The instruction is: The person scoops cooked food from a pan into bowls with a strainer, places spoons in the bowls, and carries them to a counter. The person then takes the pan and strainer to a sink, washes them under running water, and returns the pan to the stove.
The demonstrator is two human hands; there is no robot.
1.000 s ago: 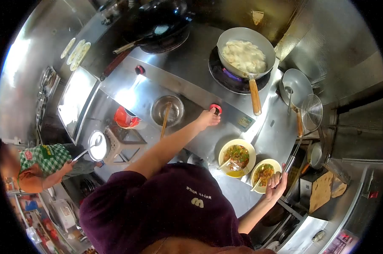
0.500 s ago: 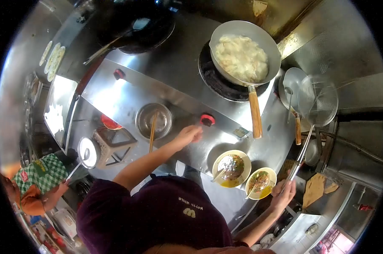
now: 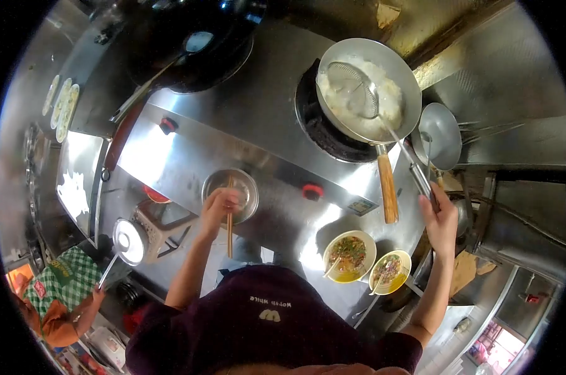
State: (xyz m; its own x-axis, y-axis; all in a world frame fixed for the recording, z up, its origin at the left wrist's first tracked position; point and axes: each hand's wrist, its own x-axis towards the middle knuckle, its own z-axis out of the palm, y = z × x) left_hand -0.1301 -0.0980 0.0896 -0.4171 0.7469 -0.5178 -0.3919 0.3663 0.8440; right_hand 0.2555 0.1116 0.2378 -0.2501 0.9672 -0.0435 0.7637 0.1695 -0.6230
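Note:
My right hand point(image 3: 442, 219) is closed round the metal handle of a wire skimmer point(image 3: 352, 87). The skimmer's mesh head rests inside a deep pan point(image 3: 411, 94) with a wooden handle, among pale, dumpling-like pieces point(image 3: 392, 100) in cloudy liquid. My left hand point(image 3: 220, 205) has its fingers closed over a pair of chopsticks point(image 3: 230, 234), whose upper ends lean in a round metal bowl point(image 3: 248, 194). Close to my right forearm sit two bowls, one point(image 3: 350, 255) and a smaller one point(image 3: 390, 272), both holding chopped greens, sauce and a spoon.
A large dark wok point(image 3: 227, 69) with a ladle point(image 3: 198, 42) stands at the upper left. Another pan point(image 3: 442, 134) sits right of the stove. A red knob point(image 3: 312, 191) marks the counter front. At left, a co-worker point(image 3: 64, 319) holds a lidded-looking white pot point(image 3: 130, 242) by its handle.
My right hand has swung the skimmer from the right side into the pan. My left hand has moved left from near the red knob to the chopsticks at the metal bowl.

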